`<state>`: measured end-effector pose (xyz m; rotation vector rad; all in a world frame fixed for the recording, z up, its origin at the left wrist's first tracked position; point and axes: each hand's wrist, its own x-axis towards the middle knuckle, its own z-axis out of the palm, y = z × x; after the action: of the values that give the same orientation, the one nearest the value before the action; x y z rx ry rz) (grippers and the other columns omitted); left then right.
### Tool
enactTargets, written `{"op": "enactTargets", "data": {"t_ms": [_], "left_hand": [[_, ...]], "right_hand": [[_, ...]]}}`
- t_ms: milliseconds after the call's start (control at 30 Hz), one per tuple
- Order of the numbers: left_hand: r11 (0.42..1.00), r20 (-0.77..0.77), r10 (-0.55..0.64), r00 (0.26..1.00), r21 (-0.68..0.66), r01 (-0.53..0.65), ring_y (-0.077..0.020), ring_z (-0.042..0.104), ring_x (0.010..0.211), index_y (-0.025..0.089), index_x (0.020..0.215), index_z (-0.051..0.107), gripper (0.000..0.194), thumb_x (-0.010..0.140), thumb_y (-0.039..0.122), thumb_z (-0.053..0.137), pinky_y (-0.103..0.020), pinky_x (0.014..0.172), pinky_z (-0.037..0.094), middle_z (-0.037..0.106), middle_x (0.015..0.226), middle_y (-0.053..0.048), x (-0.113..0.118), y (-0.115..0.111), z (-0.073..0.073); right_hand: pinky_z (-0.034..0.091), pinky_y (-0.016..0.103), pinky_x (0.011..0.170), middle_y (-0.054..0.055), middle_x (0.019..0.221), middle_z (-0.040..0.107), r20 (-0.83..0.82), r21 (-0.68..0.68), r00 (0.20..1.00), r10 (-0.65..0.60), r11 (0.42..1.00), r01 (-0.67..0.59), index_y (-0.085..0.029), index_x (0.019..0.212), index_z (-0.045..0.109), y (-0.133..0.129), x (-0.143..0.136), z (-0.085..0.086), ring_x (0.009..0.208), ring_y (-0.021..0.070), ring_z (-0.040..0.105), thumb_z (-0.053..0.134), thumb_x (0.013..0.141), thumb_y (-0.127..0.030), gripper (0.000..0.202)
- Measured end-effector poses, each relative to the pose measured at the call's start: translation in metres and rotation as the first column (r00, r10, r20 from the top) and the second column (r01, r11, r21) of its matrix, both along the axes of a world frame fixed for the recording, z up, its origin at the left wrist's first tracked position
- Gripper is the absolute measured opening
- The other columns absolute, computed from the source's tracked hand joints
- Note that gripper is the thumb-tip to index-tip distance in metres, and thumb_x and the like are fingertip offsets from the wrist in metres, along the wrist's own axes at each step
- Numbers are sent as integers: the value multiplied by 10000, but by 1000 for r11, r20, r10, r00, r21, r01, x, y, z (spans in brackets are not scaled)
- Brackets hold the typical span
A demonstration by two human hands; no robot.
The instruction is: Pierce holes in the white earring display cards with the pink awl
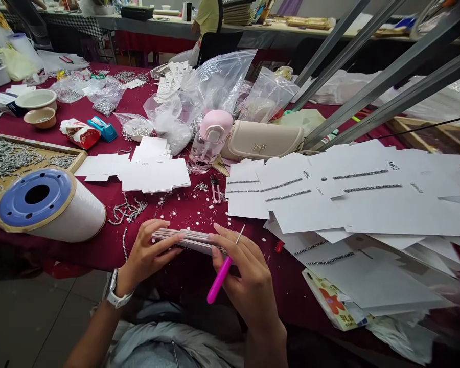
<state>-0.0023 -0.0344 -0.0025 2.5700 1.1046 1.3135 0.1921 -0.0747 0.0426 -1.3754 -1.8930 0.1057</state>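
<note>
A thin stack of white cards [193,239] is held edge-on above the front of the table. My left hand [153,250] grips its left end, thumb below and fingers along the top. At the other end, my right hand [243,271] pinches the stack and also carries an awl [219,281] with a bright pink handle, its thin metal point sticking up between the fingers. Just beyond lie small white discs and a pink-and-white clip-like tool [215,190]. Loose silver chain pieces [128,210] rest left of my left hand.
White cards bearing silver chains [306,199] cover the right side. A large thread spool [76,214] and a tray of chains [72,163] stand left. Behind are blank cards [153,176], a pink-lidded bottle [203,153] and a beige bag [264,143]. Metal bars [345,66] slant across the upper right.
</note>
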Motion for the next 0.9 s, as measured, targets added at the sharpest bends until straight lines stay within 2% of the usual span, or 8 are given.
{"op": "enactTargets", "data": {"t_ms": [300,567,633,733,900], "left_hand": [[999,2,-42,999,-10,42,-193,452,1010,264,1127,478,458,716,126,626,-387,872,447,452,1062,-48,1,3,1],[999,-4,-48,999,-12,48,-195,441,1027,264,1106,487,432,724,108,614,-394,877,445,447,1067,-42,0,6,0],[998,-1,-58,998,-16,58,-197,441,1025,256,1090,496,416,722,103,615,-396,877,444,447,1065,-42,0,6,1],[997,5,-70,998,-18,70,-200,436,1030,264,1078,503,409,720,101,615,-397,875,445,447,1062,-38,0,6,1],[997,4,-72,997,-25,72,-201,435,1039,287,1116,487,448,726,101,607,-404,876,445,451,1066,-38,-1,6,-1]], "right_hand": [[447,384,859,67,1110,597,7,-75,1000,15,997,-15,-219,1046,540,8,4,4,1018,201,543,507,797,-186,252],[477,337,751,43,959,666,68,-186,986,154,973,-139,-210,977,596,28,20,21,853,184,610,544,786,-292,214],[481,329,725,38,936,672,53,-250,984,171,956,-152,-211,960,607,32,22,24,824,183,617,561,771,-294,211],[488,304,693,23,913,672,-30,-424,984,173,890,-170,-225,929,619,39,24,29,804,176,617,589,743,-285,197],[479,270,690,18,875,659,-246,-622,952,184,723,-301,-203,855,623,55,26,36,788,156,605,594,719,-309,175]]}}
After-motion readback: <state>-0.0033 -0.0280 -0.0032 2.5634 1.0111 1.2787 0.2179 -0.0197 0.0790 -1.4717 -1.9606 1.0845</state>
